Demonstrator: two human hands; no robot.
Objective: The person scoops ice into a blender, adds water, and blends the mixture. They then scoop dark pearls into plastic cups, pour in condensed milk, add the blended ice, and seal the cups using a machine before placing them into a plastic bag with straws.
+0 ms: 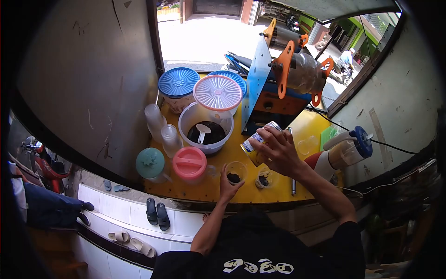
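Observation:
My left hand (227,188) is closed around a clear plastic cup (238,168) with dark pieces at its bottom. A can with a yellow, white and blue label (252,148) is gripped in my right hand (282,151), tilted above and between this cup and a second one. That second clear cup (265,179) stands on the yellow table (223,197), with dark and pale contents inside. Behind my left hand, a white scoop (202,132) rests in a tub (185,118) of dark contents. I cannot make out any liquid leaving the can.
A pink-and-white lid (218,93) leans at the tub's back. Blue-lidded containers (179,82), stacked cups (154,118), a green-lidded jug (151,163) and a pink-lidded jug (189,163) stand left. A blue-orange machine (269,104) is behind; a blender jug (346,153) lies tilted right.

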